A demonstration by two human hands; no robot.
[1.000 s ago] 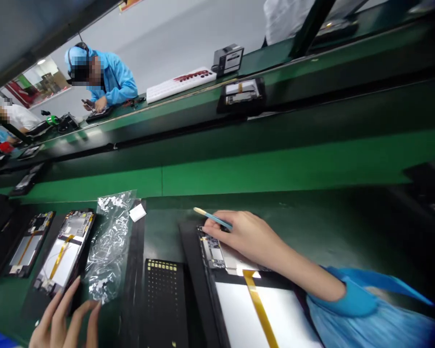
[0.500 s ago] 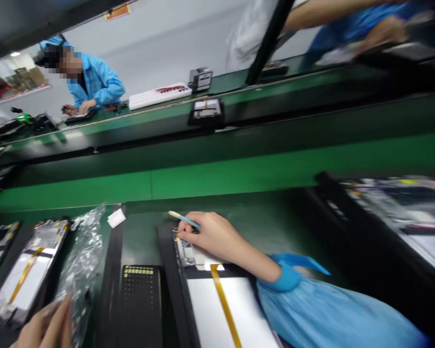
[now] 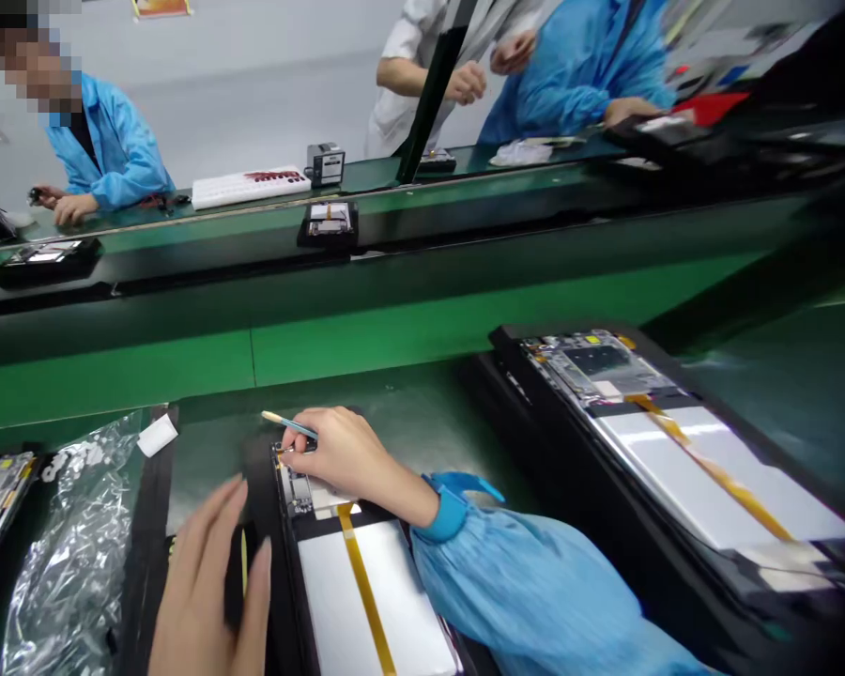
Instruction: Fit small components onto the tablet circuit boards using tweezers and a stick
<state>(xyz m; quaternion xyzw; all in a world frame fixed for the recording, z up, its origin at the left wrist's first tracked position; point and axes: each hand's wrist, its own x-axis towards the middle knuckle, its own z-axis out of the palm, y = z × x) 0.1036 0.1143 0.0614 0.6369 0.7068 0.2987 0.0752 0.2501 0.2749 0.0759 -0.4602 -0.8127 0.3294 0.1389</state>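
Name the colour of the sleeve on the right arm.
The sleeve is light blue; the head view shows it.

Clear bag (image 3: pixel 70 573): thin plastic, crinkled, highly glossy. Bench top (image 3: pixel 415 404): smooth, with a dull sheen. Pale panel (image 3: pixel 330 587) of the near device: smooth, silvery; material could not be confirmed. Tape strip (image 3: pixel 364 591): amber, film-like, glossy. Blue stick (image 3: pixel 297 428): appeared smooth. Sleeve (image 3: pixel 535 573): cloth, wrinkled, soft sheen. Black backing (image 3: pixel 556 498) at right: looked largely matt. Wall (image 3: pixel 268 84) was smooth and matt.
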